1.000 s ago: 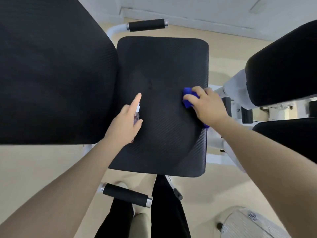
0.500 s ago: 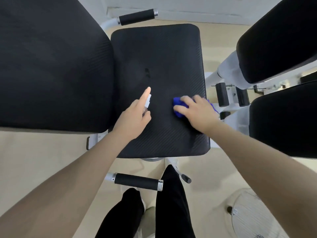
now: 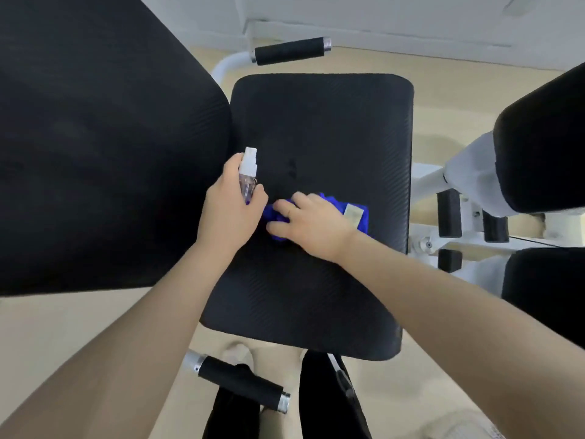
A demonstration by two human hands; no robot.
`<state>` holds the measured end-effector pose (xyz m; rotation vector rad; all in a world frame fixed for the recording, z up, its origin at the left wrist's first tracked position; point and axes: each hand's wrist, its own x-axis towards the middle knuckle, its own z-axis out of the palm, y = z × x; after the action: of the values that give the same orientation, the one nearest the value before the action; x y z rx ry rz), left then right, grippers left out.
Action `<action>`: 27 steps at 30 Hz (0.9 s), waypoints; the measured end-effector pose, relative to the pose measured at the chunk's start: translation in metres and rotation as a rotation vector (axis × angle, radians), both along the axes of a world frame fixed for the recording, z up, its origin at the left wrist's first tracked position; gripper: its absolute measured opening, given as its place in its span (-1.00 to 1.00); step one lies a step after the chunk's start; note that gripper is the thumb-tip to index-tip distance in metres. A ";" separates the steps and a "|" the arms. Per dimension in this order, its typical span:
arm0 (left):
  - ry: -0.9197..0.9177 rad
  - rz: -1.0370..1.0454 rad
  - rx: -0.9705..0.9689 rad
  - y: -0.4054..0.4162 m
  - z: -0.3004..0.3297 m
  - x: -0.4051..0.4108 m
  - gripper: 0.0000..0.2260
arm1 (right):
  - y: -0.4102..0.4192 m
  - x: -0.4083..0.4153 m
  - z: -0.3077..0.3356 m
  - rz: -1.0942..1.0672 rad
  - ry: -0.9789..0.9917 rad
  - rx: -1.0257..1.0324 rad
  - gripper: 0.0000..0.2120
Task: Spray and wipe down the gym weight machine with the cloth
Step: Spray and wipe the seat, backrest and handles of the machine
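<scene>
Cloth (image 3: 354,213), blue, bunched, lies on the seat pad (image 3: 332,128) a little below the pad's middle, nearer its left edge than its right. A pale tag shows on the cloth's right end.

Right arm comes in from the lower right, forearm crossing the pad's right edge, wrist low. Right hand (image 3: 311,224) lies palm down on the cloth, fingers slightly curled and spread, pressing it to the pad; fingertips point left.

Left arm rises from the lower left corner, across the pad's near left edge. Left hand (image 3: 231,207) is curled round a small clear spray bottle (image 3: 247,174), white nozzle sticking up past the fingers. The two hands sit just beside each other, the cloth's left end between them.

Open pad surface: broad above the hands to the far edge, a band below to the near edge, a strip to the right. A large back pad (image 3: 104,137) crowds the left edge. Handles: one (image 3: 291,50) beyond the far edge, one (image 3: 242,380) below the near edge. More black pads (image 3: 544,153) stand apart to the right.
</scene>
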<state>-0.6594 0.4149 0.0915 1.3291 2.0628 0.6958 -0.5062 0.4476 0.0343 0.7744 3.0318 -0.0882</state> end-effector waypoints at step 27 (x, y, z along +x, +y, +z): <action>-0.263 0.056 -0.012 0.100 -0.012 -0.005 -0.40 | 0.107 -0.022 0.003 -0.175 -0.056 -0.005 -0.61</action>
<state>-0.6648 0.5149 0.0791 1.1120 1.8948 0.8333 -0.5285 0.5547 0.0371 1.0221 2.9046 -0.0741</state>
